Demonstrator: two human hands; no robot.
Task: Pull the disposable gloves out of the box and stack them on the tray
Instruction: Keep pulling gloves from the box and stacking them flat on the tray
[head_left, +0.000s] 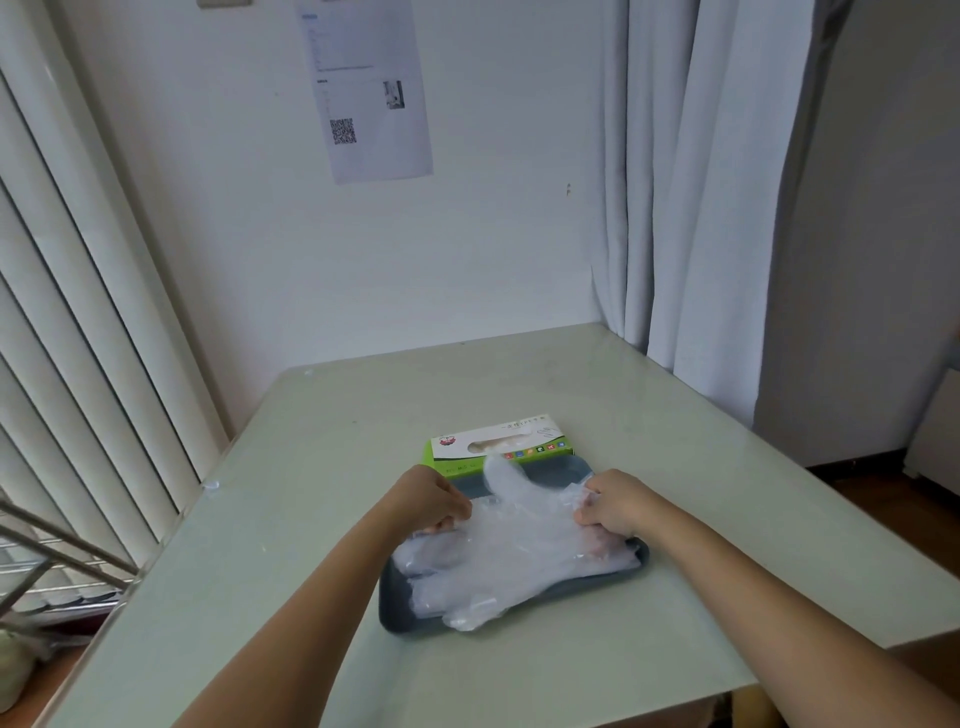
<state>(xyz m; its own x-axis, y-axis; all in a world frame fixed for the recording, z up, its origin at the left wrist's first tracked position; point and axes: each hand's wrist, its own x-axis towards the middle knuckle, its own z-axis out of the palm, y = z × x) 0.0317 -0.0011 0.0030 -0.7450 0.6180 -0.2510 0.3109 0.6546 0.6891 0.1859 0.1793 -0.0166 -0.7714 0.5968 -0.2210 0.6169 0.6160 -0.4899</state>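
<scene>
Left hand (431, 499) and right hand (613, 501) pinch the glove (519, 545), probably limp and slippery, at its 9 and 3 o'clock edges

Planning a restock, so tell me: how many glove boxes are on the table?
1. The box lies on the table right behind the tray's far edge, beyond the gloves. No other shows in view.

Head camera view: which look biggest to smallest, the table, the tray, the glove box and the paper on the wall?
1. table, largest
2. tray
3. paper on the wall
4. glove box, smallest
The paper hangs farther from the camera, so its true rank is unsure.
</scene>
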